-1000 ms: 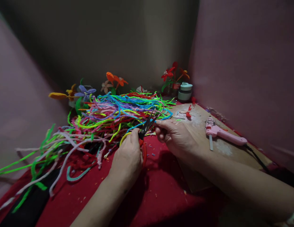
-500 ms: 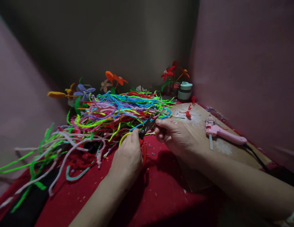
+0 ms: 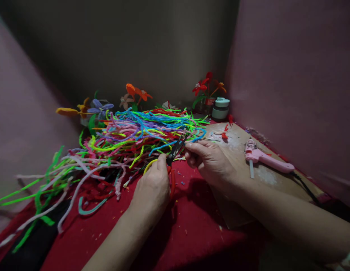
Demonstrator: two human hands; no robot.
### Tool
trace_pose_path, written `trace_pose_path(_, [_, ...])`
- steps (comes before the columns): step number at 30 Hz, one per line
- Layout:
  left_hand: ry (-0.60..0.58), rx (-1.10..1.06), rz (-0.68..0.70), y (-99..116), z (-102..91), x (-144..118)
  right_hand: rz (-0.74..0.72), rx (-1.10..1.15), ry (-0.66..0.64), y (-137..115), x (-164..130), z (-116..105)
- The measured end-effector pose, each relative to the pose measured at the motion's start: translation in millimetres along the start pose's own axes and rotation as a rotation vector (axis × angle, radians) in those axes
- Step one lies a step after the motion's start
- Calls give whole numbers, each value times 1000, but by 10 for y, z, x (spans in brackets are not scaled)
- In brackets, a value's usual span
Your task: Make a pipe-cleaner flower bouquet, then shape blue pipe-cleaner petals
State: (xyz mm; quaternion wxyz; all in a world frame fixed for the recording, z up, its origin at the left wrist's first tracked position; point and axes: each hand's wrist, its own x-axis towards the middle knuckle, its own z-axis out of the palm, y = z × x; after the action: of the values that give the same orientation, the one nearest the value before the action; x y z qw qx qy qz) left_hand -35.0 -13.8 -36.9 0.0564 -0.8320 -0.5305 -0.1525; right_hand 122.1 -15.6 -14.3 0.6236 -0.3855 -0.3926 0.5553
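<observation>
My left hand (image 3: 153, 184) is wrapped round a pair of scissors (image 3: 172, 155) with dark blades and red and yellow handles. The blades point up and away, slightly apart, over the near edge of a heap of colourful pipe cleaners (image 3: 152, 128). Beside the blade tips, my right hand (image 3: 210, 160) is closed in a pinch of thumb and forefinger. Whatever lies in that pinch is too small and dark to make out. A blue pipe cleaner (image 3: 201, 134) curves just behind the right fingertips.
On the right, a pink glue gun (image 3: 262, 157) with a black cord lies on a brown board (image 3: 239, 150). A small red piece (image 3: 225, 133) rests there too. Pipe-cleaner flowers (image 3: 100, 109) and a mint-lidded jar (image 3: 220, 108) stand behind. Scraps dot the red cloth (image 3: 188, 222).
Both hands stay almost where they were, with the scissors shifted very slightly to the right. The blue pipe cleaner by the right fingertips has moved a little too.
</observation>
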Motion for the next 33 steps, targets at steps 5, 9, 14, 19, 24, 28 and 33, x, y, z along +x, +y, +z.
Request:
trace_pose_path(5, [-56, 56, -26, 28, 15, -4, -25, -19, 37, 22, 12, -13])
trace_pose_path(9, [-141, 44, -76, 88, 3, -9, -55, -50, 56, 50, 21, -25])
trace_pose_path(14, [-261, -90, -116, 121, -113, 9, -78, -173, 94, 16, 7, -23])
trace_pose_path(19, [-104, -205, -182, -14, -170, 48, -86, -183, 88, -2, -2, -18])
trace_pose_path(24, [36, -791, -291, -11, -228, 42, -151, -224, 58, 6, -34, -8])
trace_pose_path(28, [42, -1432, -490, 100, -346, 33, -251, -277, 11, 44, -94, -5])
trace_pose_path(33, [108, -1715, -509, 101, -362, 29, -358, -391, -121, 86, -192, 28])
